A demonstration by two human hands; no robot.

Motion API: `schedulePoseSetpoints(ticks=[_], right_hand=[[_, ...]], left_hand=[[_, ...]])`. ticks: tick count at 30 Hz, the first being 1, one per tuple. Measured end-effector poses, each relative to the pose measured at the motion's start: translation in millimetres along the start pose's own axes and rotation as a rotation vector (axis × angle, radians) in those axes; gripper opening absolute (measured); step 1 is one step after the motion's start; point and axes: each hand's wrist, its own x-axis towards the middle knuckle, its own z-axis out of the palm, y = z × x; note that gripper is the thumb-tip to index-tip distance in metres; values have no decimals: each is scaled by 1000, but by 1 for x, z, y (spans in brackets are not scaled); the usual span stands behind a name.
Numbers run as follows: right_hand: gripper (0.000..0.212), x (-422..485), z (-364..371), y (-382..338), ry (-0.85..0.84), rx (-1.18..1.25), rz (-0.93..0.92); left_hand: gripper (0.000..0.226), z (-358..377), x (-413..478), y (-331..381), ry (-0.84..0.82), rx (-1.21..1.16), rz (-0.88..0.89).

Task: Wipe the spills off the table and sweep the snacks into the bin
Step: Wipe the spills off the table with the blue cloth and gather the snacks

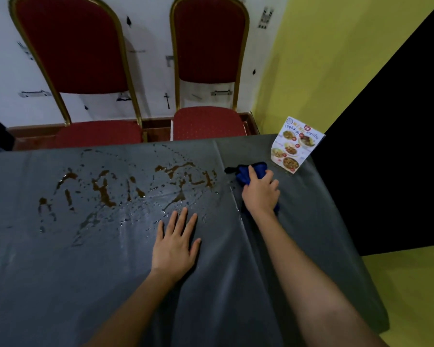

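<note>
Brown streaks and clear droplets of spill (105,194) spread over the left and middle of the dark grey tablecloth (60,271). My right hand (261,194) presses down on a blue cloth (256,171) at the right side of the table, just right of the spill. Part of the cloth shows beyond my fingers and a bit under my wrist. My left hand (176,244) lies flat on the tablecloth with fingers spread, holding nothing, just below the wet patch. No snacks or bin are in view.
A standing menu card (295,145) with food pictures sits at the far right corner, close behind the blue cloth. Two red chairs (206,71) with gold frames stand behind the far edge. The table's right edge drops to a yellow floor (411,296).
</note>
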Motion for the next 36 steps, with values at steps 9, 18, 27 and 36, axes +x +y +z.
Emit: schedulePoseSetpoints(ticks=[9,18,27,36], right_hand=[[61,-34,2,29,12,-54,-58],[59,-16,0,38,61,-33,-5],[57,19,-1,8,-1,7,57],[59,-38,7,15,-9,-76,-223]], left_hand=[[61,1,3,2,13,45,-30],[62,-1,9,9,9,17,-11],[65,-8,-1,5,-53,18,-22],[66,-3,-2,5,-15,-13,-23]])
